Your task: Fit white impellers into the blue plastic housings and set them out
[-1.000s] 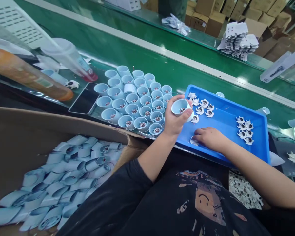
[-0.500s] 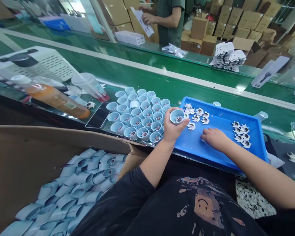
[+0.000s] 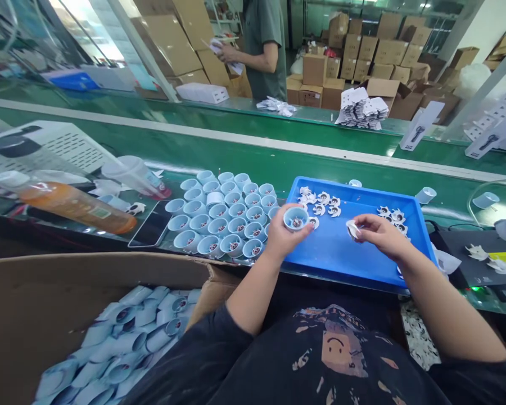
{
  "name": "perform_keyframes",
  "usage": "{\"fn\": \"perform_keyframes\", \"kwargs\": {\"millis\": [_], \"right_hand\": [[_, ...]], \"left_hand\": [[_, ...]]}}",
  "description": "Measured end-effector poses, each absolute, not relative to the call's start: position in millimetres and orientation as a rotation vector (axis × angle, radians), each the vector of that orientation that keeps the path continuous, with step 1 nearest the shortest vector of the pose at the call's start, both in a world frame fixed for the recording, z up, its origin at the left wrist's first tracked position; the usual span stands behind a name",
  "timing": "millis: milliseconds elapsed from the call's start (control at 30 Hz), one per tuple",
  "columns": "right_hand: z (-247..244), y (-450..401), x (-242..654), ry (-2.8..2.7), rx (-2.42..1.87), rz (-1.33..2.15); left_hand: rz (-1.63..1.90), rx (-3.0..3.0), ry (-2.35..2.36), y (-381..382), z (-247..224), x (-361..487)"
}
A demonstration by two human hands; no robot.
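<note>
The left hand [image 3: 281, 236] cradles a pale blue plastic cup [image 3: 296, 218], open end up, its fingers [image 3: 306, 230] curled around the side, just over the edge of a blue plastic tray [image 3: 337, 261]. The right hand [image 3: 382, 236] pinches a small white piece [image 3: 353, 229] between thumb and fingertips, above the tray. More white pieces [image 3: 322, 203] lie there in 2 loose groups — packed cups [image 3: 223, 225] stand just left of the tray.
</note>
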State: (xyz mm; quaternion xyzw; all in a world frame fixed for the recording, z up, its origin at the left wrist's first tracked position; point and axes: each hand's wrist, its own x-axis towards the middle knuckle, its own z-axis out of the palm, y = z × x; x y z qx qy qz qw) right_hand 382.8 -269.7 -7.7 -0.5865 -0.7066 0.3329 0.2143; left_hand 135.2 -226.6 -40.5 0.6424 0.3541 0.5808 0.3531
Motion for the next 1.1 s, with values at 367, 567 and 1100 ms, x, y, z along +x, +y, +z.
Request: {"fn": "perform_keyframes", "kwargs": {"millis": [367,567,1100], "right_hand": [[25,-333,352,-1.912,-1.25,0.47],[24,-329,351,-2.043,-1.271,0.157],[7,-320,355,-1.963,-1.291,-0.012]], "left_hand": [[1.005,2.538,0.859,-279,-11,180],[1.069,2.634,0.868,-276,-7,186],[1.011,2.691,0.909,-262,-14,196]]}}
